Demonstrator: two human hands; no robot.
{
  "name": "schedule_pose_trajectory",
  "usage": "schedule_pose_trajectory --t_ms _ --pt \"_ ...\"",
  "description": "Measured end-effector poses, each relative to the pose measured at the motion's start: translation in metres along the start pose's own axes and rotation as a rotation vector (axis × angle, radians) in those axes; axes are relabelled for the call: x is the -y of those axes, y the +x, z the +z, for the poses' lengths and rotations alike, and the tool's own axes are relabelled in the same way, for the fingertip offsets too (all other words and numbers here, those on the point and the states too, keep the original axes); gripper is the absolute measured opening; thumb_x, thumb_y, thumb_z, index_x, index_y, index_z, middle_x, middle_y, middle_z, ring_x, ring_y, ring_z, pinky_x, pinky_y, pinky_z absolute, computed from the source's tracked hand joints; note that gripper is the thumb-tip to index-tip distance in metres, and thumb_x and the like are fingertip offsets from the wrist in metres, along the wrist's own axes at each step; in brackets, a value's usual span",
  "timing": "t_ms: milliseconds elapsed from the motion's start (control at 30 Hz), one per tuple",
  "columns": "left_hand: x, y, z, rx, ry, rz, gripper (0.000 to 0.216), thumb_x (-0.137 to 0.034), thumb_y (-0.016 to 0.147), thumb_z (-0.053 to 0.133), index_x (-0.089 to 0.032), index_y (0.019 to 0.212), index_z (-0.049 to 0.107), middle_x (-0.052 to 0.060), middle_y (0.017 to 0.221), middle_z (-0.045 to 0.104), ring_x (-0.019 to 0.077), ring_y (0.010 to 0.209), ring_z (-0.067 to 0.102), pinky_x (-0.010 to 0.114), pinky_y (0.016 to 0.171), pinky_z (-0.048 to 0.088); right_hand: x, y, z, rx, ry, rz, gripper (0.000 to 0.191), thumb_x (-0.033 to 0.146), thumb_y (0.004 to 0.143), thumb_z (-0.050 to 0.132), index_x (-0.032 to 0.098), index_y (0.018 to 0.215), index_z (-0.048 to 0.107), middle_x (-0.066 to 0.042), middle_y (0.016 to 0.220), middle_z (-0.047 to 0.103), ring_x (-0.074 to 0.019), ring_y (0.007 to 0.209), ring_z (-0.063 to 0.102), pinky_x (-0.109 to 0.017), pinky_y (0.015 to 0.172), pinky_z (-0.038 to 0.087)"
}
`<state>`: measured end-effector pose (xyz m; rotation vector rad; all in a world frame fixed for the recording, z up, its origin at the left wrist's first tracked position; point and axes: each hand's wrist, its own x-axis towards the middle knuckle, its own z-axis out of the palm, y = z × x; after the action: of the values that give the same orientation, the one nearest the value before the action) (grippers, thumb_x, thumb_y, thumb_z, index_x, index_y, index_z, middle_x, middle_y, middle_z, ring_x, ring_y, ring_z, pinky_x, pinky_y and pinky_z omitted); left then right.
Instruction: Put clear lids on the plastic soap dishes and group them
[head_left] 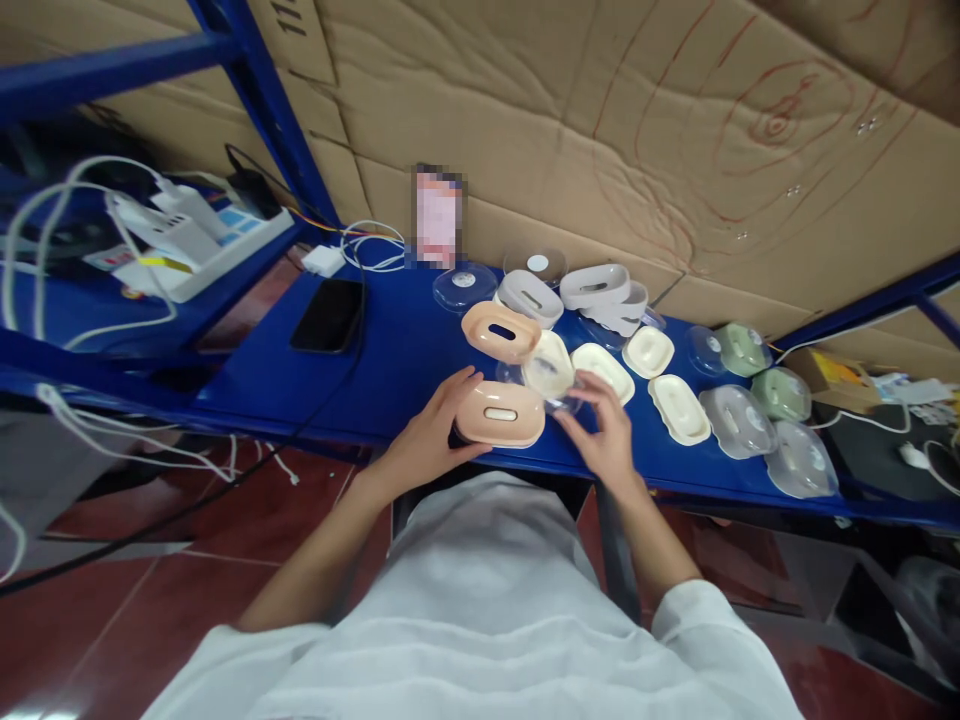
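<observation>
My left hand (431,432) grips the left end of a peach oval box (500,413) that rests on the blue shelf (390,360) near its front edge. Just right of that box, my right hand (604,428) has its fingers curled around a clear plastic lid (559,400), which lies partly under a cream oval tray (549,365). A second peach box (501,331) sits just behind them.
Cream trays (679,408), grey boxes (596,285), green boxes (780,392) and clear lids (801,460) spread to the right along the shelf. A black phone (328,314), a white charger (322,261) and cables lie at the left. Cardboard lines the back wall.
</observation>
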<state>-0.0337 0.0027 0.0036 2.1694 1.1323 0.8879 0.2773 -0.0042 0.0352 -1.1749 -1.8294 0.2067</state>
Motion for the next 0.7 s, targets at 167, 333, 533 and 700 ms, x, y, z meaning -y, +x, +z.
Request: schedule_pose_trajectory --t_ms 167,333,533,700 --pt "0.001 0.001 -0.004 0.055 -0.041 0.015 0.089 -0.054 0.096 0.078 -0.036 0.169 0.031 0.013 0.177 0.031 0.0357 0.163 0.037 0.054 0.131 0.041 0.019 -0.026 0.016 0.308 0.141 -0.102 0.046 0.033 0.101 0.075 0.031 0.146 0.064 -0.011 0.157 0.062 -0.0291 0.151 0.056 -0.052 0.125 0.051" --pt "0.004 0.002 -0.004 0.037 -0.049 0.027 0.078 -0.059 0.093 0.079 -0.033 0.16 0.047 0.013 0.17 0.039 0.0349 0.157 0.045 0.054 0.131 0.042 0.018 -0.02 0.017 0.441 0.066 -0.208 0.064 0.033 0.105 0.07 0.036 0.164 0.048 -0.009 0.169 0.049 -0.0317 0.165 0.035 -0.06 0.133 0.038" --pt "0.016 0.0 0.0 -0.015 -0.026 0.093 0.062 -0.054 0.092 0.082 -0.028 0.145 0.064 0.015 0.165 0.043 0.0372 0.152 0.049 0.057 0.126 0.047 0.019 -0.02 0.02 0.47 0.043 -0.267 0.065 0.027 0.107 0.066 0.033 0.167 0.043 -0.009 0.17 0.049 -0.0311 0.167 0.028 -0.061 0.133 0.039" --pt "0.019 -0.001 -0.001 -0.034 -0.019 0.127 0.048 -0.049 0.094 0.081 -0.029 0.136 0.07 0.013 0.162 0.048 0.0347 0.149 0.053 0.055 0.125 0.049 0.019 -0.02 0.022 0.454 -0.004 -0.315 0.061 0.025 0.108 0.063 0.031 0.166 0.044 -0.009 0.169 0.05 -0.029 0.168 0.025 -0.059 0.133 0.039"
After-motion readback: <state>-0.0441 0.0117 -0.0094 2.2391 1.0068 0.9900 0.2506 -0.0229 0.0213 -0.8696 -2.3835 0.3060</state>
